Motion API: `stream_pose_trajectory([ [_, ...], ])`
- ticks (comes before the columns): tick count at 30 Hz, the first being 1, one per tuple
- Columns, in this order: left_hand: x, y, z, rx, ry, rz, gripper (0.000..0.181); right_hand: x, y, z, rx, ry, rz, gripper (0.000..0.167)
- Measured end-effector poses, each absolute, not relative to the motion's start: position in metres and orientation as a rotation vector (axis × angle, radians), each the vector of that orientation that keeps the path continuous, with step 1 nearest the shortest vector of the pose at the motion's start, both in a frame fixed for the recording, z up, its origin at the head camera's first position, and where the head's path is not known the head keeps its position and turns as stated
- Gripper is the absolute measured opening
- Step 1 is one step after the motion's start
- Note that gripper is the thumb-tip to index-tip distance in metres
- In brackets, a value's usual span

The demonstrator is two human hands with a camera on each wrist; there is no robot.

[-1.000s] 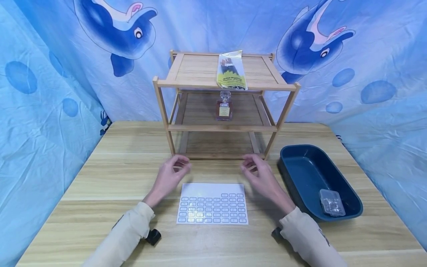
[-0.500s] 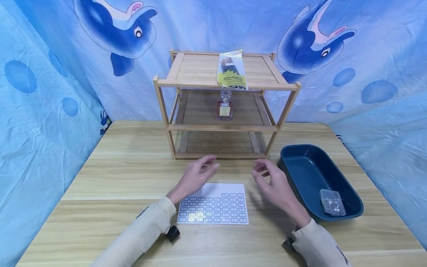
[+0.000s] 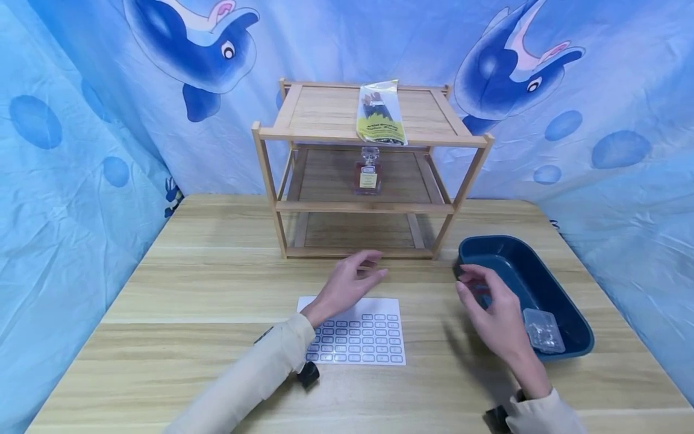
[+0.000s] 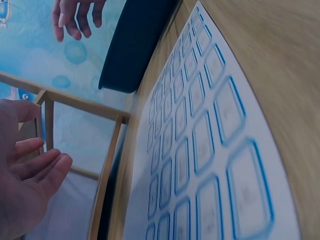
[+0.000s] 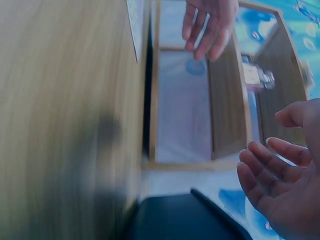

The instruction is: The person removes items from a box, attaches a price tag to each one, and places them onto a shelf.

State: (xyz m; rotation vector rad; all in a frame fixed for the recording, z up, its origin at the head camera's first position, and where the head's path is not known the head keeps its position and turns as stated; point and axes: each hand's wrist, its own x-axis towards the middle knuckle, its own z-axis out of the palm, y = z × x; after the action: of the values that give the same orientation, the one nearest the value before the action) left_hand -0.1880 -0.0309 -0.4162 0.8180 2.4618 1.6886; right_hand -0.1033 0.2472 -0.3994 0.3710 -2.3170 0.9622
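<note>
My left hand [image 3: 348,286] hovers over the far part of a white sheet of blue-outlined numbered labels [image 3: 360,331], its fingers loosely bent around nothing. In the left wrist view the label sheet [image 4: 202,135] lies flat, below the hand. At the right, my right hand [image 3: 496,310] is in the air by the near-left side of a dark blue plastic tub [image 3: 558,283], partly covering it. Its fingers are relaxed and hold nothing. Inside the tub lies a small clear plastic box [image 3: 543,330]; its contents are too small to tell.
A three-tier wooden rack [image 3: 364,207] stands at the back of the table [image 3: 179,289]. On its top shelf lies a packet of artist brushes [image 3: 381,114]; a perfume bottle [image 3: 368,175] with a label stands on the middle shelf. A blue dolphin-print curtain [image 3: 347,42] hangs behind.
Both hands have moved to the right. The left hand has come from beside the label sheet to above it, and the right hand has reached the tub. The objects stay in place.
</note>
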Motion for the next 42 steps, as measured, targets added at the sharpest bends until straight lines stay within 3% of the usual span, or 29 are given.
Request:
stream_pose_trajectory([
  [28, -0.177, 0.053, -0.396, 1.087, 2.319, 1.651, 0.044, -0.043, 0.337, -0.405, -0.486, -2.163, 0.955, 0.035],
  [42, -0.171, 0.095, -0.393, 1.218, 2.282, 1.589, 0.044, -0.031, 0.352, -0.416, -0.719, -2.089, 0.851, 0.041],
])
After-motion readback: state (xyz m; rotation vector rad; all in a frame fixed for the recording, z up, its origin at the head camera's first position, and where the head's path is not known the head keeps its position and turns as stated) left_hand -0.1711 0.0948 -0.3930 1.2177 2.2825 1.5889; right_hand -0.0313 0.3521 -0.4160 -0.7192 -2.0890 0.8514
